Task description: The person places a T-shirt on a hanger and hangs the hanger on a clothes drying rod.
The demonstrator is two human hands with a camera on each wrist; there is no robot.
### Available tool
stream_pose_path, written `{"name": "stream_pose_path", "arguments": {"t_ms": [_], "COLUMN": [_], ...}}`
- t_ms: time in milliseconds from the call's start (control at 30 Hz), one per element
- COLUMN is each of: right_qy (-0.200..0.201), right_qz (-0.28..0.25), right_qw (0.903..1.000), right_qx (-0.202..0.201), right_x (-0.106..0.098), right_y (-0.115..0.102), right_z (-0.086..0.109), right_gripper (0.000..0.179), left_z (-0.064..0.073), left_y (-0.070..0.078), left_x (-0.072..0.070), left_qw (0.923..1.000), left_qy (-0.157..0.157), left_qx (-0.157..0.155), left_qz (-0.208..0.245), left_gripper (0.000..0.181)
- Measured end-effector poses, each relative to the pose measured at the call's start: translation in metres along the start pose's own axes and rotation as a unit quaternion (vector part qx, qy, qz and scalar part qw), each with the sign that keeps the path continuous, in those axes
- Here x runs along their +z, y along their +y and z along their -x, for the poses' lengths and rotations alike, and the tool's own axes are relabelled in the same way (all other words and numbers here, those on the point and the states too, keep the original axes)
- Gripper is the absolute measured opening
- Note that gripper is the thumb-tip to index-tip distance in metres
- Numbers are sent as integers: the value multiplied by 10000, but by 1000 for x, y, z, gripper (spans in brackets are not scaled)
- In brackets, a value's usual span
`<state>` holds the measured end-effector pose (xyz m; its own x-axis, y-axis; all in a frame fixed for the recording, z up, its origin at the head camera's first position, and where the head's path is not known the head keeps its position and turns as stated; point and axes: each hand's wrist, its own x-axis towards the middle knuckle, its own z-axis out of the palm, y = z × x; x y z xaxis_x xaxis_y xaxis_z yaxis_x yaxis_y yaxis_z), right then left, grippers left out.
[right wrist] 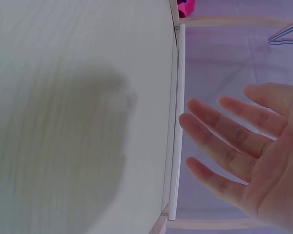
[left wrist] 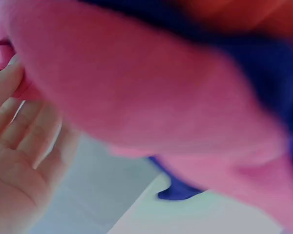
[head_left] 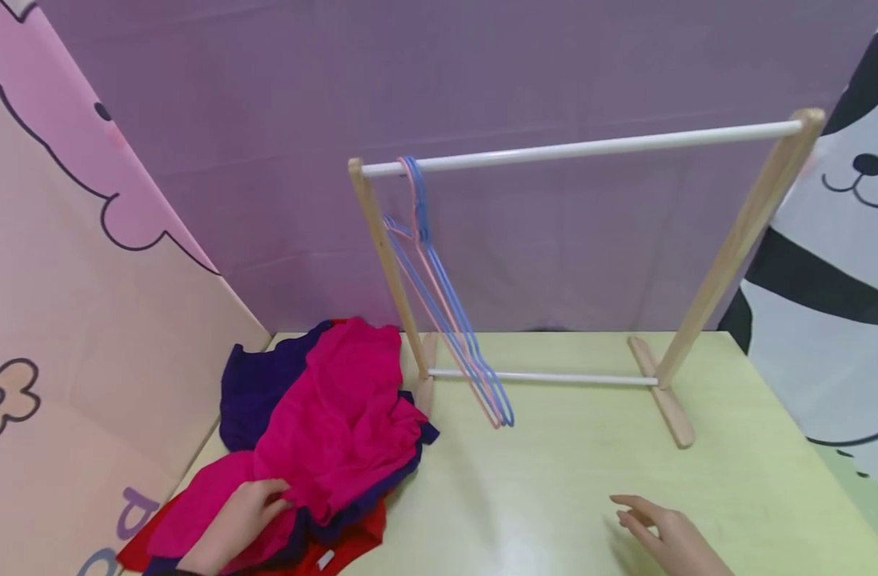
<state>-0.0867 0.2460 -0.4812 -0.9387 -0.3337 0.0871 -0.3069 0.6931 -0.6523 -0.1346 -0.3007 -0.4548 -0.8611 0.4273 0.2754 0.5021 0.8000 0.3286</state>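
My left hand point(head_left: 246, 514) is at the near left of a bright pink garment point(head_left: 338, 416) on a heap of clothes. In the left wrist view, the thumb and fingers of that left hand point(left wrist: 27, 141) pinch a fold of the pink cloth point(left wrist: 136, 87); the cloth hides some fingertips. Over the table's front right, my right hand point(head_left: 672, 536) is held above the surface, its fingers apart and slightly bent. Nothing lies in the palm of this right hand point(right wrist: 254, 151) in the right wrist view.
A wooden rack with a white top rail point(head_left: 590, 150) stands at the back of the pale table point(head_left: 554, 472). Several pink and blue hangers point(head_left: 449, 304) hang at its left end. Dark purple point(head_left: 258, 392) and red clothes point(head_left: 359, 538) lie with the pink one. Printed fabric walls point(head_left: 71, 320) surround the table.
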Motion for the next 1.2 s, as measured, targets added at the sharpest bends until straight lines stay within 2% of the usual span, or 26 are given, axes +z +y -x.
{"name": "stream_pose_path", "arguments": {"t_ms": [167,300,600,833,900,1067,1200], "right_qy": [35,108,449,-242,-295,25,379], "right_qz": [35,174,442,-102,-192,-20,77], "right_qw": [10000,9998,9975,9994,9990,10000,9987], "right_qx": [-2,-61,-333,214,260,-68,-337], "right_x": [-1,-3,-4,-12,-13,-17,-21], "right_y": [-1,-1,-1,-5,-8,-23,-42], "right_z": [1,2,4,0,-2,-11,-21], "right_gripper": [27,26,22,30,31,28,24], "left_z": [-25,-47,-97,-136,-146,-166,-176], "left_y": [16,29,61,97,109,140,164], "left_x": [-24,-41,-64,-77,-80,-85,-86], "left_qw": [9970,9928,9932,9841,9808,9730,9680], "left_qy": [750,1130,1009,1284,1360,1419,1328], "left_qx": [110,269,562,837,929,1183,1385], "left_qz": [-184,-279,130,893,1042,1382,1618], "left_gripper": [17,20,17,15,14,13,14]}}
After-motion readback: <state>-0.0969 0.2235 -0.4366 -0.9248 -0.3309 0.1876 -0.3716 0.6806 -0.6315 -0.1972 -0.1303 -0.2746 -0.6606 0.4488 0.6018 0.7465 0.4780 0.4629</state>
